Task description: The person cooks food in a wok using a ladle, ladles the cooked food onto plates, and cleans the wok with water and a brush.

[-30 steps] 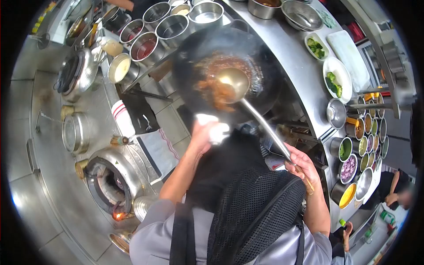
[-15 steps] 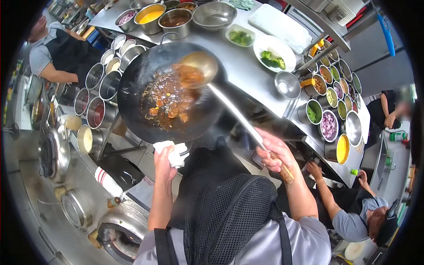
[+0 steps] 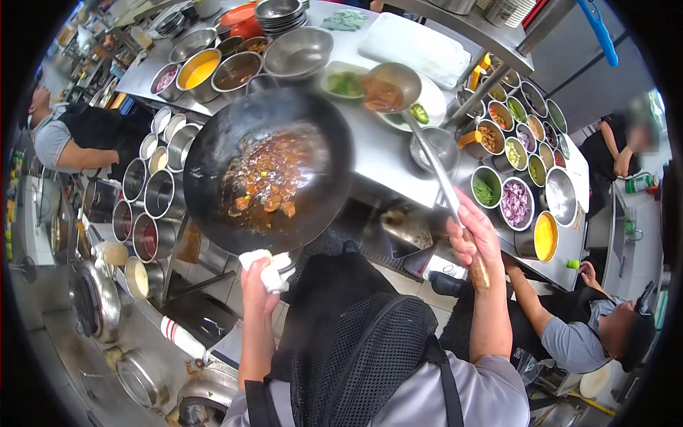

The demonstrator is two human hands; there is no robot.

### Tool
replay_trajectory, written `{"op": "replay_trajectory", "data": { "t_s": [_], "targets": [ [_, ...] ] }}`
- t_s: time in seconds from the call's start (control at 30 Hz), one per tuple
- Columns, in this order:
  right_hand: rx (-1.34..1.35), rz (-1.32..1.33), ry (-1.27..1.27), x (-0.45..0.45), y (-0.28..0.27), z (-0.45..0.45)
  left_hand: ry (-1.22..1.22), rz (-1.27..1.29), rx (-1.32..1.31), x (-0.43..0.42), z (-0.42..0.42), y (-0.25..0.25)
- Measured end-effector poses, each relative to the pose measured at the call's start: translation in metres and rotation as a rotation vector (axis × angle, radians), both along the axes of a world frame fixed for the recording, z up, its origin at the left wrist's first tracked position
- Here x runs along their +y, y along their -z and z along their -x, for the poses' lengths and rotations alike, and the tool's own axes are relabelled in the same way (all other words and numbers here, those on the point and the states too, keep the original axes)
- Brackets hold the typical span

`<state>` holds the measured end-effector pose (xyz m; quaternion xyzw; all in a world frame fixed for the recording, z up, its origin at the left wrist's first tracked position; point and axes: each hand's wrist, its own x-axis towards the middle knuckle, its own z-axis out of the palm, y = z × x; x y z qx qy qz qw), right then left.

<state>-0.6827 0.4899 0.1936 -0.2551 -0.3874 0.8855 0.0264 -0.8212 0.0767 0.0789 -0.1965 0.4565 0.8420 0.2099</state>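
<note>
My left hand is closed round a white cloth at the near edge of a black wok, whose handle is hidden under the cloth. Brown saucy pieces lie in the wok, with a little steam above. My right hand grips the wooden end of a long metal ladle. The ladle's bowl holds more of the saucy food, somewhat blurred, and hangs above the near part of a white oval plate. Green broccoli shows on that plate, partly covered by the ladle.
A small dish of greens and a metal bowl flank the plate. A white cutting board lies behind. Ingredient pots, one with red onion, crowd the right side. Co-workers stand at left and lower right.
The ladle has moved from inside the wok, right and away from me, to above the plate, carrying food. The wok, still held, sits slightly lower and further left in view.
</note>
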Motion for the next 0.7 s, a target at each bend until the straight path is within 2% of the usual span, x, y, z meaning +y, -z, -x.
{"op": "replay_trajectory", "data": {
  "t_s": [0.23,0.6,0.7],
  "targets": [
    [-0.211,-0.269,0.073,0.041,0.012,0.013,-0.023,0.104,-0.024,0.008,0.001,-0.014],
    [-0.315,-0.51,-0.034,0.065,0.028,0.017,-0.042,0.164,-0.059,0.026,0.001,-0.034],
    [-0.352,-0.602,-0.073,0.065,0.024,0.019,-0.016,0.193,-0.017,0.018,-0.001,-0.02]
  ]
}}
